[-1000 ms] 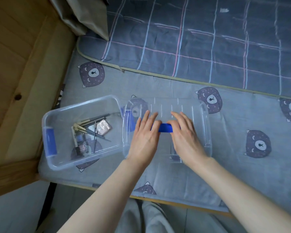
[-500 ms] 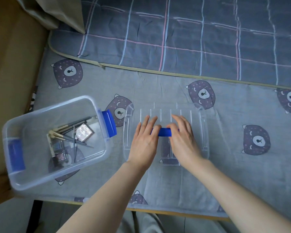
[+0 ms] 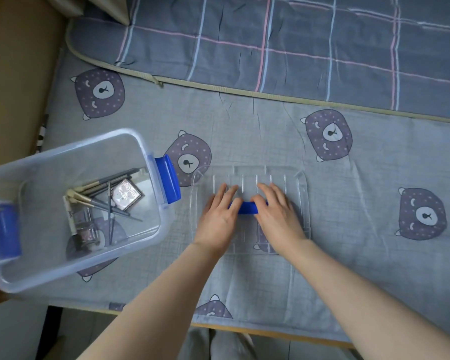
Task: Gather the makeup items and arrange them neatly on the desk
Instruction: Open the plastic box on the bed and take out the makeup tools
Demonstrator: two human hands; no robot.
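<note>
Head view: bed sheet (image 3: 244, 126) with bear print, plaid quilt (image 3: 296, 35) beyond
lid (image 3: 300, 198): clear, flat on the sheet, blue handle (image 3: 246, 207) at its centre
left hand (image 3: 218, 216): fingers straight, flat on lid, thumb against handle's left end
right hand (image 3: 278, 216): fingers straight, palm down, covering handle's right end
bin (image 3: 89, 266): clear, uncovered, just left of lid
makeup: brushes (image 3: 102, 203), square compact (image 3: 126, 194), glitter bottles (image 3: 86, 229), all inside bin

The makeup brushes (image 3: 99, 196), with thin dark handles and pale ferrules, lie in a loose crossed heap on the floor of the clear box (image 3: 63, 271), toward its far right corner. A square glittery compact (image 3: 126, 194) lies flat against them, near the right wall. Small glitter bottles (image 3: 85, 229) lie nearer the middle, with a pale tube (image 3: 68, 214) along their left.
</note>
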